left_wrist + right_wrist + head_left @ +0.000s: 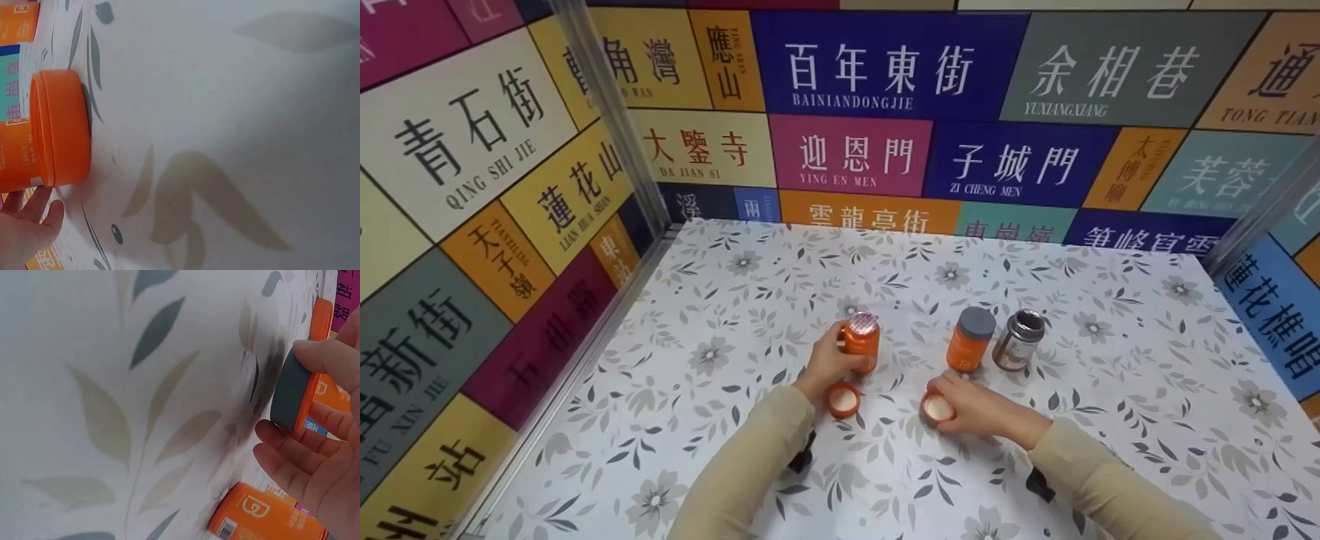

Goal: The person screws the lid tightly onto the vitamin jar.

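My left hand (829,364) grips an upright orange bottle (864,352) that has a silvery foil seal on its mouth. Just in front of it, an orange cap (844,401) lies with its pale inside up; the left wrist view shows this orange cap (67,129) close, in front of the bottle. To the right, my right hand (979,409) pinches a second cap (939,407) by its edge, pale inside facing up. In the right wrist view this cap (291,391) has a dark grey side and an orange rim, with the thumb on one side and fingers on the other.
Behind my right hand stand an orange bottle (969,349) with a grey lid and a lidless brown jar (1020,345) with a dark mouth. The table (712,300) has a flower-and-leaf cover. Panels with coloured street names (885,67) rise behind and at both sides.
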A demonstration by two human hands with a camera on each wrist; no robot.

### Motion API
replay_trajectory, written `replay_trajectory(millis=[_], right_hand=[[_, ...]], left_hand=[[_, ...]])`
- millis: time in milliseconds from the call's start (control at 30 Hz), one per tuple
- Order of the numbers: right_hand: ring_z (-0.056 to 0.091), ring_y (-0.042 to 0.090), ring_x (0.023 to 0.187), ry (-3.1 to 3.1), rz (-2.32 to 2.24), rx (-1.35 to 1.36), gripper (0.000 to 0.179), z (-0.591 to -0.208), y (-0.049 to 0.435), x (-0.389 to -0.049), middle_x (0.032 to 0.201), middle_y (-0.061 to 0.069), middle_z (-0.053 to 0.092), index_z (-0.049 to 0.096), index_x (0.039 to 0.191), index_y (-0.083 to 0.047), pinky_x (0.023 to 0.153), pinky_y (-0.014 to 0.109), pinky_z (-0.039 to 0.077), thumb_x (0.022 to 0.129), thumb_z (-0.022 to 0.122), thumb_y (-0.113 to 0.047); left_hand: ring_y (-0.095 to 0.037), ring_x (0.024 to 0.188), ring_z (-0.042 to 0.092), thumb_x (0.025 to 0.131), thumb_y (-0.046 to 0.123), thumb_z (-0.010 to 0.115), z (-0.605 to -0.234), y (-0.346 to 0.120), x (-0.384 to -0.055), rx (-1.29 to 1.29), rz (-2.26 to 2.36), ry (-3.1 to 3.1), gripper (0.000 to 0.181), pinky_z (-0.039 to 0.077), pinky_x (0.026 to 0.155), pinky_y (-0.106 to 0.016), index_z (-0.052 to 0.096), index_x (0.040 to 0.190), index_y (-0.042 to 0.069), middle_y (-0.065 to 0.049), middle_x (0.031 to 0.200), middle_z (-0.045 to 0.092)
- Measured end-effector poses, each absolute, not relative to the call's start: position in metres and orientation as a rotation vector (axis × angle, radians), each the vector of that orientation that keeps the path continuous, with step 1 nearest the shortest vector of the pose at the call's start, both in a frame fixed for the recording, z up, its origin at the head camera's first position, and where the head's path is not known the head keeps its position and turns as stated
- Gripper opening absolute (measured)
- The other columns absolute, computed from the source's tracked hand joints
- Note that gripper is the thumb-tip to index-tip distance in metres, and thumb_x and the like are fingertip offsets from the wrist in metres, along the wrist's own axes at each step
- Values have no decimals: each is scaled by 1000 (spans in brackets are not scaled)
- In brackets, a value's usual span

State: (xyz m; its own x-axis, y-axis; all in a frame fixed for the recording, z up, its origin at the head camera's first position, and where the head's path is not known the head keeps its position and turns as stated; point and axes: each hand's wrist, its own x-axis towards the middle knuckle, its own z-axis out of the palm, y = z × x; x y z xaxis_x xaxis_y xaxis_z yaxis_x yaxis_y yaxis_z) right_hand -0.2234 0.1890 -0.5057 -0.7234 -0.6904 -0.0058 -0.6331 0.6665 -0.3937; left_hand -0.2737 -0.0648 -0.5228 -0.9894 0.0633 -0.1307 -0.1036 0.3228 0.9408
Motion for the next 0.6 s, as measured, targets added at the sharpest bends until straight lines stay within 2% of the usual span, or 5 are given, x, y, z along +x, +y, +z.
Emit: replay_trajectory(millis=[167, 400, 600], right_hand=[[50, 20, 81, 2753, -680, -1052, 42, -502, 196, -229, 94, 6, 46, 51, 105, -4, 74, 37, 44, 69, 71, -13], [51, 22, 81, 2766, -759, -1054, 43, -495, 199, -236, 96, 10, 47, 52, 105, 0, 74, 39, 45, 70, 72, -14], [52, 23, 87, 2765, -807, -980, 51, -487, 197, -239, 104, 14, 49, 51, 112, 7, 77, 39, 45, 69, 70, -15]], left_hand=[[-23, 103, 56, 72, 9, 75, -517, -61, -266, 44, 1668, 2448, 62, 45, 89, -34, 45, 126, 11, -9, 121, 54], [-21, 96, 58, 69, 6, 76, -516, -55, -255, 129, 1671, 2403, 64, 50, 75, -31, 47, 125, 12, -9, 117, 55], [-18, 96, 58, 67, 12, 79, -518, -50, -250, 165, 1609, 2392, 64, 45, 85, -32, 48, 123, 15, -5, 116, 56]])
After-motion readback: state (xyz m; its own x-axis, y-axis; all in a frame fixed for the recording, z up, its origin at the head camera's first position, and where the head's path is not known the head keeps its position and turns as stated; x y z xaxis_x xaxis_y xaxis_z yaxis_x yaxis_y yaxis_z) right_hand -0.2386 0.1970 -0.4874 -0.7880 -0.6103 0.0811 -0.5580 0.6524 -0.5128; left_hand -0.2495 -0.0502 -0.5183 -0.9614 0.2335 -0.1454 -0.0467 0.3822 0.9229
